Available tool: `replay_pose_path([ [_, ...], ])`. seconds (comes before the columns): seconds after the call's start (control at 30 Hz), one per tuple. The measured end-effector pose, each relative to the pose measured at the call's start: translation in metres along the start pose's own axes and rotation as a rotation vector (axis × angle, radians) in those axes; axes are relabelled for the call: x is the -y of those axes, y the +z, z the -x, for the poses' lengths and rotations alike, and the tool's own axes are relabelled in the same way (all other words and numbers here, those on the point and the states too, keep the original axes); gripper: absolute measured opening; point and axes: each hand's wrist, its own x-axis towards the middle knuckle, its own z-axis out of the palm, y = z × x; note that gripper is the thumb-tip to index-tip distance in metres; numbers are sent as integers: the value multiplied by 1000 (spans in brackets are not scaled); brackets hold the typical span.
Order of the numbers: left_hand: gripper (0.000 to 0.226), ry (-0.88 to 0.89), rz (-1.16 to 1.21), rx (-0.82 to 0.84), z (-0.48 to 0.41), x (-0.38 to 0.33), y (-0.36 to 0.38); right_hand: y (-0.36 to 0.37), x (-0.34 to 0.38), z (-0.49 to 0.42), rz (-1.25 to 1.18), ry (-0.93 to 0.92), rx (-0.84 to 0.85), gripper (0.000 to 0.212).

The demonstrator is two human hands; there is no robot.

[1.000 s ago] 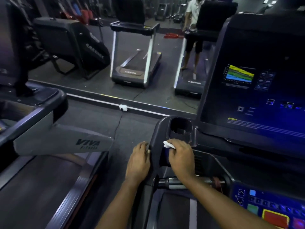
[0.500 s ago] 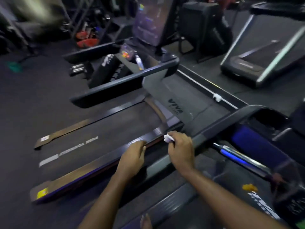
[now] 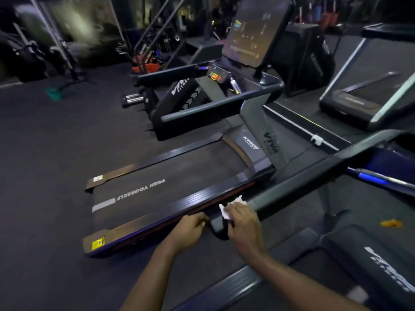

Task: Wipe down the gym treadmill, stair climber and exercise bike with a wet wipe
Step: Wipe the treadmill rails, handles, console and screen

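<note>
My right hand (image 3: 243,223) grips a white wet wipe (image 3: 226,208) and presses it on the near end of the dark side handrail (image 3: 314,173) of the treadmill I stand at. My left hand (image 3: 190,230) hangs beside that rail end with fingers loosely curled; contact with the rail cannot be made out. The treadmill's deck with a white logo (image 3: 390,272) lies at the lower right.
A second treadmill (image 3: 170,176) with a "PUSH YOURSELF" belt stands just left, its console screen (image 3: 256,30) behind. A stair climber (image 3: 305,57) and another treadmill (image 3: 368,95) appear at the upper right. Dark rubber floor (image 3: 49,153) spreads left, with racks at the back.
My view swung left from the console to the side rail. My right hand slid the wipe back along the handrail to its near end, and my left hand followed alongside.
</note>
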Motion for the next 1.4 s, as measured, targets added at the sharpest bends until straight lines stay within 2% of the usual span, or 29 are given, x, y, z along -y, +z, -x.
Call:
replay_pose_path([
  [0.13,37,75,158,0,17,13,-1,15,28,43,161,-66,161,50],
  [0.2,40,107,175,11,18,15,-5,11,26,37,250,9,198,59],
  [0.3,41,137,185,17,16,20,-8,13,33,36,253,180,198,63],
  [0.43,43,188,184,34,15,23,-11,18,43,55,320,26,327,65],
  [0.47,44,193,173,29,15,24,-11,14,37,50,327,44,319,65],
  [0.57,45,211,145,6,13,25,-14,11,33,33,300,256,211,69],
  [0.6,45,224,145,8,13,24,-15,14,40,33,271,250,212,70],
  [0.73,46,253,155,30,10,23,-18,16,49,51,236,32,300,63],
  [0.87,43,213,128,32,9,30,-17,8,30,23,201,320,161,64],
  [0.9,43,215,125,34,9,31,-16,11,34,24,192,311,168,64],
  [1.0,41,221,118,23,9,32,-14,15,40,49,225,58,289,62],
  [1.07,41,215,130,32,8,31,-13,6,22,44,255,17,279,60],
  [1.2,43,212,151,46,3,24,-9,1,3,15,238,349,149,64],
  [1.23,43,216,153,36,1,21,-7,6,6,19,232,322,160,62],
  [1.33,40,223,148,27,-5,13,-2,3,0,40,262,28,289,58],
  [1.4,38,218,129,28,-8,9,1,-11,-21,32,296,38,270,57],
])
